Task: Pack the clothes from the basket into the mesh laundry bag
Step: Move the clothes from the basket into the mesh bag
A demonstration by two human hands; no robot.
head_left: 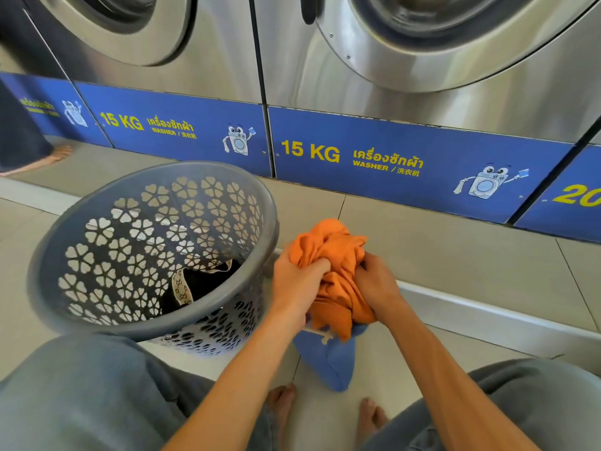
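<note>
A bunched orange garment [335, 252] is held over the mouth of a blue mesh laundry bag [328, 359] that stands on the floor between my feet. My left hand [297, 281] grips the garment's left side and my right hand [377, 281] grips its right side; its lower part hangs into the bag's opening. To the left stands a grey plastic basket [97, 203] with flower-shaped holes. Inside it, at the bottom, lies a black garment with a beige patterned band [195, 288].
Steel washing machines [390, 76] with blue "15 KG" panels line the wall ahead. A low white step edge [487, 314] runs across the tiled floor to the right. Another person's bare foot [48, 157] and dark clothing are at the far left. My knees fill both lower corners.
</note>
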